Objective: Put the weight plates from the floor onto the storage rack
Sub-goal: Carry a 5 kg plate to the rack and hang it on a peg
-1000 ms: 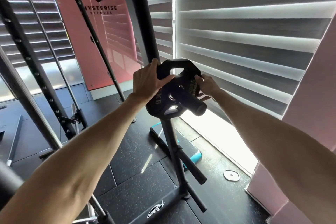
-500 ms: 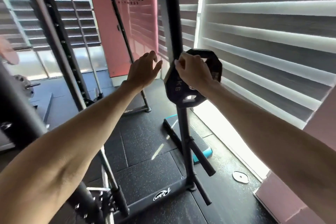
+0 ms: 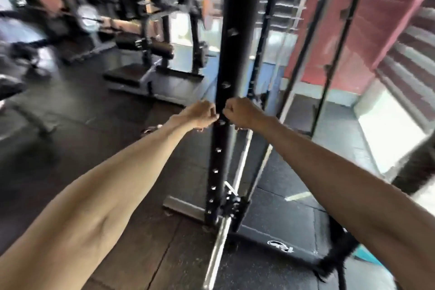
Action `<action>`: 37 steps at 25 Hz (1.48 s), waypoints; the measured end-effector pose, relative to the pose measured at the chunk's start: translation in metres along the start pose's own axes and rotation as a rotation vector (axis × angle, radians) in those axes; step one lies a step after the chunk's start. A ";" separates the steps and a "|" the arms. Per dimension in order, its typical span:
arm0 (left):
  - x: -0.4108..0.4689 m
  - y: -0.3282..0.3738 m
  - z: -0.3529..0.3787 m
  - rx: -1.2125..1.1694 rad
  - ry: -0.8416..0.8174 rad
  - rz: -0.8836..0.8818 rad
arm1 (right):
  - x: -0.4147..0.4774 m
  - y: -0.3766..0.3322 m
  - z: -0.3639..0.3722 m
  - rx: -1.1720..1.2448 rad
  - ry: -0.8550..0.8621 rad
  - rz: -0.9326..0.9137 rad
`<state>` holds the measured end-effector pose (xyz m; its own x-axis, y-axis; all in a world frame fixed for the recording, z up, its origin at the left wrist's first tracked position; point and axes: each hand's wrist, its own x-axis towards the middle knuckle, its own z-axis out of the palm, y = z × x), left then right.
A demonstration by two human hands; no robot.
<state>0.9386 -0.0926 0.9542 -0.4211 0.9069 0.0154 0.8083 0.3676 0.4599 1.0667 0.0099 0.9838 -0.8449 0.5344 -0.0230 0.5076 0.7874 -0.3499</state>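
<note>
Both hands raised before a gym upright, nothing in either grip.

My left hand (image 3: 200,114) and right hand (image 3: 242,113) hang close together in front of a black drilled upright (image 3: 227,66). The left grip is loosely curled, the right drawn nearly to a fist, and neither has hold of anything I can make out. The storage rack (image 3: 263,235) shows only its logo-marked foot on the rubber floor (image 3: 94,125), low to my right beside a chrome barbell (image 3: 219,242). Where the weight plates are I cannot tell; the view is badly blurred.
</note>
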 end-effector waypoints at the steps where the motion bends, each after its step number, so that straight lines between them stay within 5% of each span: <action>1: -0.014 -0.042 -0.003 -0.019 -0.014 -0.084 | 0.016 -0.025 0.027 0.025 -0.073 -0.039; 7: -0.106 -0.268 -0.023 -0.235 0.070 -0.534 | 0.107 -0.171 0.175 0.157 -0.358 -0.190; 15: -0.156 -0.419 -0.003 -0.310 0.038 -0.768 | 0.182 -0.250 0.330 0.143 -0.639 -0.226; 23: -0.060 -0.562 0.021 -0.416 -0.097 -0.886 | 0.320 -0.262 0.449 0.218 -0.782 -0.133; 31: 0.041 -0.675 0.033 -0.718 -0.071 -1.079 | 0.448 -0.268 0.500 0.507 -0.813 0.246; 37: 0.069 -0.811 0.048 -0.812 -0.209 -1.019 | 0.532 -0.266 0.561 0.548 -0.803 0.322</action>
<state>0.2735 -0.3181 0.5392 -0.5600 0.3406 -0.7552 -0.3370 0.7391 0.5833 0.3878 -0.0877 0.5395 -0.6482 0.1728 -0.7416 0.7534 0.2864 -0.5919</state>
